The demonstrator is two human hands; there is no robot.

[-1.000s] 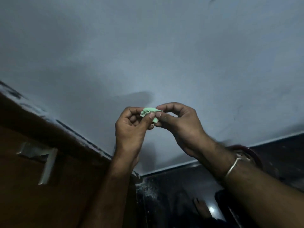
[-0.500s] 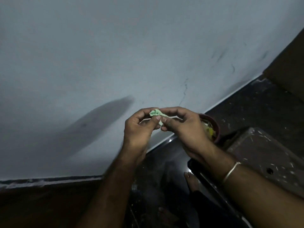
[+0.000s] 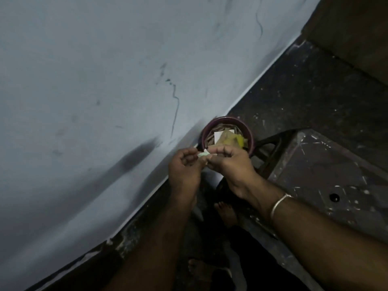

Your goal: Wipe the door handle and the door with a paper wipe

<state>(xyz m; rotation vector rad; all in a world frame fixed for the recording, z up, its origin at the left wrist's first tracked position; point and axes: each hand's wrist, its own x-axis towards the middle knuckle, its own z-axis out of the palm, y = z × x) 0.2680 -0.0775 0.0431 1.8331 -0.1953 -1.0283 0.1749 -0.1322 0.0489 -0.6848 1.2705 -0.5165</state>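
The paper wipe [image 3: 203, 154], crumpled into a small pale-green wad, sits pinched between the fingertips of both hands, just above the rim of a maroon bin [image 3: 251, 136] full of scraps. The left hand [image 3: 184, 171] pinches it from one side, and the right hand [image 3: 232, 164], a bangle [image 3: 279, 204] at its wrist, from the other. The bin stands on the dark floor [image 3: 315, 97] against the grey wall [image 3: 105, 80]. The step looks like discarding: best to bring the wad over the opening's middle and release with both hands together. Neither door nor handle is in view.
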